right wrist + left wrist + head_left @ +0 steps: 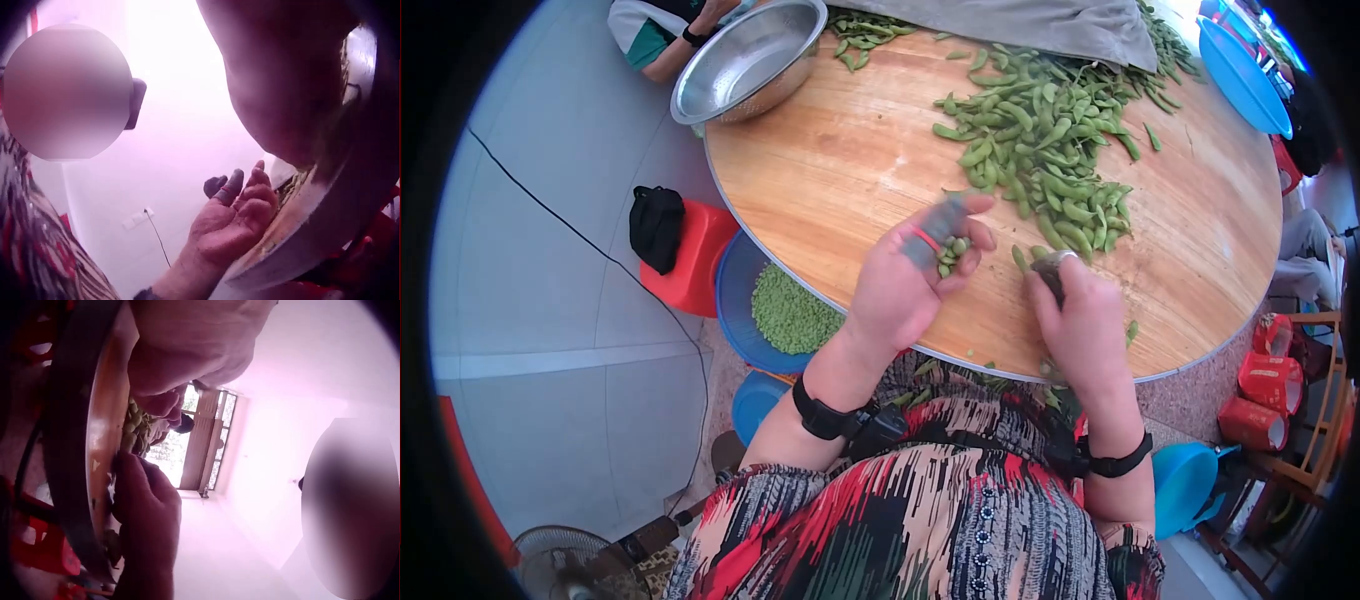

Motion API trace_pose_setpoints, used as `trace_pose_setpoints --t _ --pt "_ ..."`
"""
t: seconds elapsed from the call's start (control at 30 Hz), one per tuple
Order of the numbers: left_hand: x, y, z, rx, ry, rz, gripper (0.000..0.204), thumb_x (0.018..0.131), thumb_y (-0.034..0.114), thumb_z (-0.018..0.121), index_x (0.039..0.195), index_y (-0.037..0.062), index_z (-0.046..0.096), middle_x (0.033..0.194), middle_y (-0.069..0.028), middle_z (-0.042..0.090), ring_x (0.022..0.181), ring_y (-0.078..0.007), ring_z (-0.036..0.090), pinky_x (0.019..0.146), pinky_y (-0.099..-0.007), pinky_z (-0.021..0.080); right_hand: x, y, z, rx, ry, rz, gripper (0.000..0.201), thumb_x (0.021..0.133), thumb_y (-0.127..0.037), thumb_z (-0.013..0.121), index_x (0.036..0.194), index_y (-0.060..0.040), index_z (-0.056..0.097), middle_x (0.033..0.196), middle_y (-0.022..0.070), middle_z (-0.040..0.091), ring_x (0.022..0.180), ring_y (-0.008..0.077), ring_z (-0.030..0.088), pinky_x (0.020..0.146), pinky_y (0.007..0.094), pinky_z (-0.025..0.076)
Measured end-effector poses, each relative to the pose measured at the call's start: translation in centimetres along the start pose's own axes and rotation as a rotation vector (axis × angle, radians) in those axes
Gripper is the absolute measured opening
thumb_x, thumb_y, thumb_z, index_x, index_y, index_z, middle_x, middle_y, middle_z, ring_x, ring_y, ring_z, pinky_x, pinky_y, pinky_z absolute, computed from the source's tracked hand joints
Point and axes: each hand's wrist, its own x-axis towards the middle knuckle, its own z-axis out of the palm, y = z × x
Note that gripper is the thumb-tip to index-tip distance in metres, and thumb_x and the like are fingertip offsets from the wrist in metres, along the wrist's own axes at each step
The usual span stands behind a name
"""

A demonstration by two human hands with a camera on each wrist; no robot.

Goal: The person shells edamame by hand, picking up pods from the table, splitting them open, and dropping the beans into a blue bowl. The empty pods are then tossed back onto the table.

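My left hand [915, 275] is held palm up just above the round wooden table [840, 170]. Its fingers curl round a few shelled green beans [950, 255], and its thumb and forefinger wear dark covers. My right hand [1080, 315] lies knuckles up near the table's front edge. Its curled fingertips, one in a dark cover, pinch what looks like an edamame pod [1048, 268] at the near end of the pod pile [1040, 140]. In the left wrist view the right hand [144, 506] sits at the table rim below the beans [134, 431]. The right wrist view shows the cupped left hand [234, 215].
A steel bowl [750, 55] sits at the table's far left, with a grey cloth [1040, 25] at the back. Below the left edge are a blue basin [735, 290] of shelled beans and a red stool [695, 255]. Red buckets [1265, 385] stand at the right.
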Motion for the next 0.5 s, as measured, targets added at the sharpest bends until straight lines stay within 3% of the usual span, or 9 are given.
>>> trace_pose_setpoints --t 0.07,0.1,0.13,0.17,0.2,0.27,0.3,0.37,0.5 --pt "0.0 -0.6 0.3 0.158 -0.08 0.044 0.033 0.09 0.019 0.05 0.116 -0.0003 0.054 0.091 -0.0073 0.058 0.081 -0.0146 0.052 0.063 -0.0212 0.041 -0.1 0.7 -1.3 0.303 -0.068 0.068 0.021 0.081 -0.022 0.061 0.082 -0.0019 0.054 0.061 0.0098 0.057 0.05 0.0214 0.055 0.046 0.0339 0.042" --pt "0.1 -0.7 0.9 0.591 -0.214 0.241 0.03 0.086 0.011 0.053 0.114 0.0013 0.056 0.091 -0.007 0.058 0.082 -0.0153 0.053 0.066 -0.0235 0.042 -0.3 1.1 -1.7 0.304 -0.068 0.074 0.021 0.081 -0.022 0.061 0.082 -0.0019 0.054 0.061 0.0098 0.057 0.05 0.0214 0.055 0.046 0.0339 0.042" --pt "0.1 -0.9 1.6 1.023 -0.351 0.441 0.03 0.081 0.002 0.056 0.111 0.0029 0.059 0.09 -0.0068 0.059 0.083 -0.016 0.054 0.07 -0.0258 0.043 -0.4 1.5 -2.0 0.543 -0.172 0.213 0.023 0.08 -0.023 0.062 0.079 -0.0024 0.054 0.058 0.0062 0.055 0.047 0.0159 0.051 0.043 0.0298 0.038" --pt "0.0 -1.2 2.4 0.988 -0.295 0.423 0.029 0.078 0.0 0.059 0.106 0.0044 0.061 0.089 -0.0069 0.058 0.084 -0.018 0.055 0.074 -0.029 0.043 -0.4 1.7 -2.2 0.781 -0.274 0.349 0.024 0.08 -0.025 0.064 0.076 -0.0029 0.054 0.056 0.0025 0.052 0.045 0.0103 0.047 0.04 0.0258 0.034" --pt "0.0 -1.2 2.7 0.989 -0.302 0.423 0.029 0.078 0.0 0.059 0.106 0.0044 0.061 0.089 -0.0069 0.058 0.084 -0.018 0.055 0.074 -0.029 0.043 -0.4 1.8 -2.6 0.782 -0.267 0.351 0.024 0.08 -0.025 0.064 0.076 -0.0029 0.054 0.056 0.0025 0.052 0.045 0.0103 0.047 0.04 0.0258 0.034" --pt "0.1 -1.3 3.3 1.089 -0.289 0.432 0.026 0.078 0.002 0.059 0.104 0.003 0.061 0.088 -0.0071 0.058 0.082 -0.0194 0.056 0.074 -0.0288 0.043 -0.6 2.0 -3.1 1.114 -0.345 0.512 0.021 0.085 -0.025 0.059 0.081 -0.0046 0.054 0.055 -0.0039 0.045 0.044 0.0044 0.039 0.038 0.02 0.027" --pt "0.2 -1.3 3.5 1.09 -0.292 0.43 0.026 0.078 0.002 0.059 0.104 0.003 0.061 0.088 -0.0071 0.058 0.082 -0.0194 0.056 0.074 -0.0288 0.043 -0.8 2.1 -3.1 1.116 -0.342 0.513 0.021 0.085 -0.025 0.059 0.081 -0.0046 0.054 0.055 -0.0039 0.045 0.044 0.0044 0.039 0.038 0.02 0.027" --pt "0.3 -1.2 3.9 1.075 -0.258 0.358 0.025 0.078 0.005 0.061 0.103 0.0019 0.06 0.088 -0.007 0.059 0.081 -0.0175 0.055 0.073 -0.0281 0.043 -1.3 2.4 -2.7 1.476 -0.256 0.541 0.019 0.09 -0.024 0.052 0.087 -0.0054 0.054 0.054 -0.005 0.041 0.042 0.0031 0.033 0.037 0.0181 0.023" --pt "0.6 -2.1 4.4 0.972 -0.189 0.355 0.018 0.08 0.008 0.062 0.097 0.0025 0.062 0.083 -0.003 0.06 0.073 -0.0104 0.054 0.065 -0.0235 0.043 -1.4 2.1 -2.8 1.574 -0.224 0.574 0.019 0.093 -0.023 0.047 0.092 -0.0047 0.052 0.057 -0.0049 0.041 0.043 0.0035 0.032 0.039 0.018 0.024"
